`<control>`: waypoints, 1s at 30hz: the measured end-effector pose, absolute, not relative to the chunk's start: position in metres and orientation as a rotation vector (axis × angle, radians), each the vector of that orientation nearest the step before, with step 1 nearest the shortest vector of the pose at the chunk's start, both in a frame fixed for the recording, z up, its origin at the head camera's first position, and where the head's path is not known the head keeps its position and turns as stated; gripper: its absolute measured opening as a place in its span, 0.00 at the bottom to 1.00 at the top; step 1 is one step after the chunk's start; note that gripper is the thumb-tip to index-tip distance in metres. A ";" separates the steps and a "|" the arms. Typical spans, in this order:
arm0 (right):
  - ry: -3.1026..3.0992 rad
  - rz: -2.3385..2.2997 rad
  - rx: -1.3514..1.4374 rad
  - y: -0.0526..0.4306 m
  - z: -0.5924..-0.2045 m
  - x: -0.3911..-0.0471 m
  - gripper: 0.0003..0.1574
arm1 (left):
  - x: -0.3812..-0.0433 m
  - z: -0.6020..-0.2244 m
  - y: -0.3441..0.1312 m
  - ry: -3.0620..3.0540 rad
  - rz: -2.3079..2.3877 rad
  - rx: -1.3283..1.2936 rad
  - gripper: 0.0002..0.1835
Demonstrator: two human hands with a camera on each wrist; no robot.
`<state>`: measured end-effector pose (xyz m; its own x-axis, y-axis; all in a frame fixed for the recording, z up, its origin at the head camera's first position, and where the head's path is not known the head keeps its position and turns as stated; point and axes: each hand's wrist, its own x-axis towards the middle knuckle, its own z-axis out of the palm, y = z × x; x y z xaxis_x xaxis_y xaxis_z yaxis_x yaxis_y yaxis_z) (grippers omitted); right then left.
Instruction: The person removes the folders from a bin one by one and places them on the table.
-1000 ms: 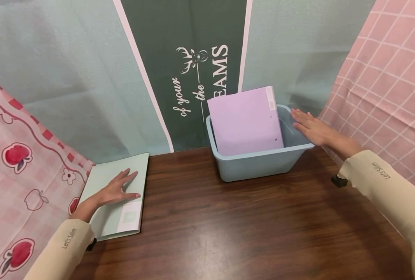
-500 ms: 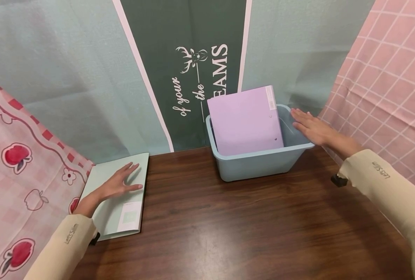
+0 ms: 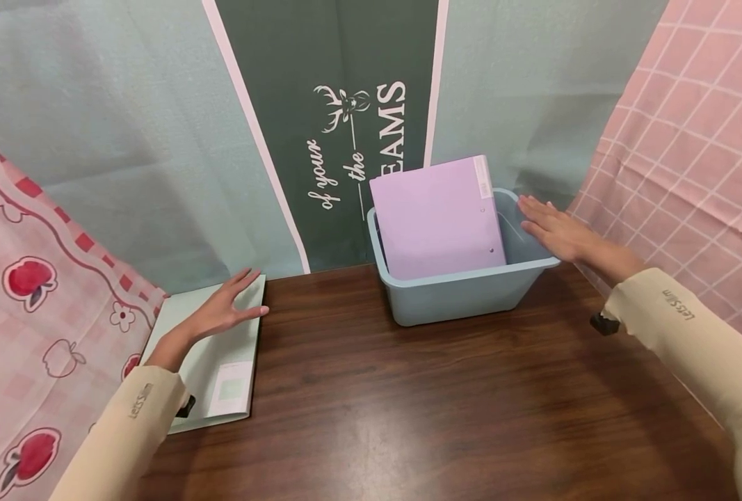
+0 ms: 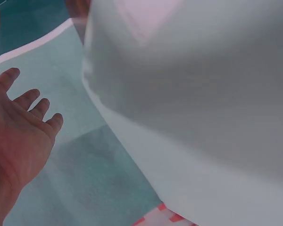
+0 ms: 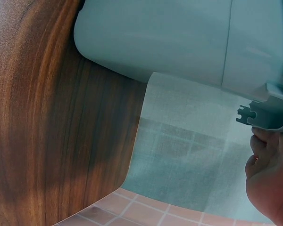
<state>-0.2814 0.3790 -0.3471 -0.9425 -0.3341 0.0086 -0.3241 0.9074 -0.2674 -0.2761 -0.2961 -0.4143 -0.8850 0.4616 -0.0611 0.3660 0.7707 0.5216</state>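
A pale green folder [image 3: 240, 342] with a white label lies on the table at the left, against the patterned curtain. Over its far part hovers my left hand [image 3: 219, 310], fingers spread and thumb pointing right, with nothing in its grasp. In the left wrist view the folder's pale surface [image 4: 217, 117] fills the right side, beside my open palm [image 4: 19, 136]. A blue-grey plastic bin [image 3: 464, 298] stands at the back right, holding a lilac binder [image 3: 436, 219] tilted up above the rim. My right hand [image 3: 558, 231] rests straight-fingered on the bin's right rim.
Dark brown wooden table [image 3: 371, 396] spreads between the arms. A grey-green curtain [image 3: 139, 139] with a dark printed panel hangs behind. To the left is an apple-print cloth [image 3: 33, 334]; to the right, a pink checked cloth [image 3: 690, 139] close beside the bin.
My left hand has lifted off the pale green folder's middle and moved away from me and a little right, toward its far edge. The right hand stays at the bin's rim.
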 end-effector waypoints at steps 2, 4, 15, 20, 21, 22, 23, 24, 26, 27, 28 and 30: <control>3.031 -0.416 -0.534 0.379 -0.348 -0.281 0.39 | -0.278 -0.411 -0.290 2.774 0.766 0.640 0.49; 3.029 -0.418 -0.544 0.379 -0.349 -0.281 0.39 | -0.281 -0.409 -0.284 2.771 0.773 0.629 0.49; 3.052 -0.409 -0.555 0.382 -0.349 -0.283 0.39 | -0.296 -0.390 -0.254 2.753 0.846 0.671 0.48; 3.046 -0.411 -0.542 0.381 -0.349 -0.283 0.39 | -0.302 -0.383 -0.243 2.757 0.882 0.692 0.47; 3.044 -0.411 -0.539 0.381 -0.349 -0.283 0.39 | -0.304 -0.382 -0.241 2.761 0.890 0.691 0.47; 3.042 -0.412 -0.538 0.381 -0.349 -0.283 0.39 | -0.305 -0.381 -0.238 2.765 0.895 0.693 0.48; 3.041 -0.411 -0.537 0.381 -0.349 -0.283 0.39 | -0.306 -0.379 -0.235 2.770 0.900 0.691 0.48; 3.039 -0.413 -0.535 0.381 -0.349 -0.283 0.39 | -0.307 -0.378 -0.232 2.772 0.911 0.694 0.48; 3.036 -0.421 -0.529 0.380 -0.348 -0.283 0.39 | -0.309 -0.375 -0.226 2.776 0.934 0.704 0.48; 3.035 -0.424 -0.527 0.380 -0.348 -0.283 0.39 | -0.310 -0.373 -0.223 2.778 0.945 0.714 0.47; 3.035 -0.425 -0.524 0.379 -0.348 -0.283 0.39 | -0.311 -0.372 -0.220 2.778 0.954 0.725 0.47; 3.035 -0.425 -0.521 0.379 -0.348 -0.283 0.39 | -0.313 -0.369 -0.213 2.775 0.978 0.754 0.46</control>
